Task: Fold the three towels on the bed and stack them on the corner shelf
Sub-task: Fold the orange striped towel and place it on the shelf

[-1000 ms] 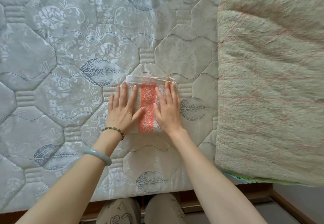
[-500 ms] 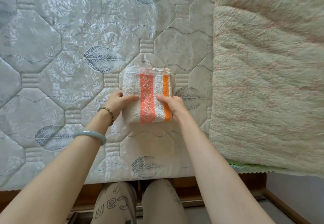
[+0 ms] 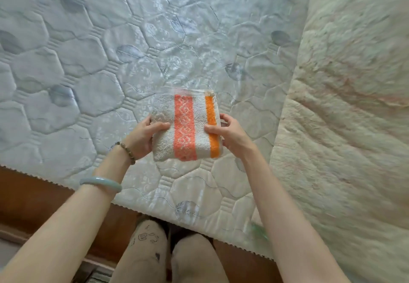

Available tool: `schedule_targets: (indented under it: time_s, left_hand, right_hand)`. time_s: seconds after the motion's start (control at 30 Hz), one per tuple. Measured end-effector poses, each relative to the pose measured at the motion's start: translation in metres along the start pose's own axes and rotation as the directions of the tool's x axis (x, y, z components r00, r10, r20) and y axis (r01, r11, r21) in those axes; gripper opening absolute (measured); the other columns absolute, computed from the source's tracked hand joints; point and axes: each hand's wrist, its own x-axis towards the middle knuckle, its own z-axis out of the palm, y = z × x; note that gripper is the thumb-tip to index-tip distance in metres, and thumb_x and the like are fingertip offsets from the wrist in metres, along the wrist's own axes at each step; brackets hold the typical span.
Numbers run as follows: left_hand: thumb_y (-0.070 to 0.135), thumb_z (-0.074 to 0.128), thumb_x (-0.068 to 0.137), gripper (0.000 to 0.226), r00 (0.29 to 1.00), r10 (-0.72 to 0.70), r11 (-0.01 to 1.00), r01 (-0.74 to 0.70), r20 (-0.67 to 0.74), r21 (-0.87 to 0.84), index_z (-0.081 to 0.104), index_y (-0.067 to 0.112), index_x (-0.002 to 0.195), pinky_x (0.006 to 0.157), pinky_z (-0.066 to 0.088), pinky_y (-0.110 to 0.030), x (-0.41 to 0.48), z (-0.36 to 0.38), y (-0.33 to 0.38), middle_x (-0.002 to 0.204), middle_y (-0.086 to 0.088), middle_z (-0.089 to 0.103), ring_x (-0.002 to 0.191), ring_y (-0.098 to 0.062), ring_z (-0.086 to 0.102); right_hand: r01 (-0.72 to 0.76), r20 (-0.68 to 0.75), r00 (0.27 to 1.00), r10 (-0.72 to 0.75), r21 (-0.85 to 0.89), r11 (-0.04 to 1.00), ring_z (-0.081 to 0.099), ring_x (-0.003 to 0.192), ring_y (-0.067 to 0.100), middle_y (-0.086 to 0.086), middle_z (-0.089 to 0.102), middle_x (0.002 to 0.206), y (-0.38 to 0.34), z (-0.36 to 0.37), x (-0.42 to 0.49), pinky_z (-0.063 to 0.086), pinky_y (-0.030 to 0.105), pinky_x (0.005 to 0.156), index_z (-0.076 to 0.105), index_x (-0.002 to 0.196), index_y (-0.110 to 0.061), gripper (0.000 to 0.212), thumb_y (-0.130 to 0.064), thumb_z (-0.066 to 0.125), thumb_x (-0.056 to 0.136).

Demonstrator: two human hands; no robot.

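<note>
- Mattress [image 3: 110, 66], quilted pale grey with leaf and flower print, fills the left and middle, its top bare; its zigzag-trimmed near edge runs above a brown wooden bed frame [image 3: 33, 196].
- Left hand [image 3: 141, 136], bead bracelet and pale green bangle on its arm, clamps the left edge of the folded towel, thumb on top.
- Folded white terry towel [image 3: 187, 125] with a patterned coral stripe and a plain orange stripe, held over the mattress near its near edge.
- Right hand [image 3: 230, 134] clamps the towel's right edge by the orange stripe.
- Fuzzy cream blanket [image 3: 345, 105] covers the bed's right side.
</note>
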Motion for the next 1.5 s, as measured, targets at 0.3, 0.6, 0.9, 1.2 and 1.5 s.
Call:
schedule_targets:
  time_s: [0.3, 0.6, 0.9, 1.2, 1.5]
  left_hand:
    - [-0.004, 0.054, 0.07, 0.068, 0.956, 0.275, 0.941, -0.289, -0.101, -0.174, 0.042, 0.02, 0.132, 0.066, 0.058, -0.039, -0.158, -0.112, 0.098, 0.111, -0.011, 0.063, 0.092, -0.026, 0.066]
    - [0.003, 0.06, 0.075, 0.068, 0.872, 0.407, 0.855, -0.468, -0.271, -0.222, 0.042, 0.021, 0.138, 0.079, 0.054, -0.045, -0.296, -0.294, 0.142, 0.135, -0.02, 0.051, 0.114, -0.036, 0.057]
    - [0.008, 0.057, 0.078, 0.06, 0.704, 0.451, 0.71, -0.655, -0.549, -0.257, 0.045, 0.019, 0.136, 0.079, 0.054, -0.046, -0.427, -0.441, 0.168, 0.134, -0.02, 0.05, 0.114, -0.036, 0.056]
    - [0.014, 0.05, 0.089, 0.042, 0.59, 0.402, 0.692, -0.696, -0.7, -0.19, 0.044, 0.021, 0.13, 0.082, 0.055, -0.043, -0.494, -0.545, 0.188, 0.121, -0.015, 0.052, 0.112, -0.033, 0.054]
    - [0.013, 0.051, 0.088, 0.042, 0.5, 0.334, 0.586, -0.774, -0.799, -0.239, 0.045, 0.019, 0.13, 0.087, 0.052, -0.046, -0.52, -0.701, 0.248, 0.123, -0.016, 0.05, 0.115, -0.034, 0.052]
  right_hand:
    - [0.057, 0.376, 0.927, 0.004, -0.151, 0.987, 0.068, 0.091, 0.029, 0.021, 0.063, 0.117, -0.111, 0.178, -0.014, 0.061, 0.038, 0.071, 0.047, 0.129, -0.018, 0.063, 0.003, 0.073, 0.076]
    - [0.189, 0.577, 0.816, -0.013, -0.245, 0.951, 0.07, 0.092, 0.028, 0.014, 0.068, 0.106, -0.156, 0.43, -0.025, 0.059, 0.041, 0.08, 0.058, 0.112, -0.022, 0.043, 0.001, 0.073, 0.077]
    - [0.258, 0.795, 0.602, 0.075, -0.282, 0.924, 0.068, 0.096, 0.032, 0.019, 0.067, 0.111, -0.177, 0.676, -0.025, 0.055, 0.047, 0.088, 0.057, 0.122, -0.011, 0.053, -0.004, 0.076, 0.073]
    - [0.318, 0.888, 0.387, 0.25, -0.383, 0.867, 0.063, 0.111, 0.035, 0.018, 0.059, 0.129, -0.185, 0.848, -0.007, 0.054, 0.048, 0.09, 0.052, 0.13, -0.01, 0.054, -0.011, 0.073, 0.08]
    - [0.39, 0.89, 0.243, 0.386, -0.454, 0.801, 0.059, 0.117, 0.036, 0.017, 0.056, 0.133, -0.218, 1.049, 0.048, 0.046, 0.057, 0.1, 0.049, 0.133, -0.015, 0.079, -0.024, 0.087, 0.064]
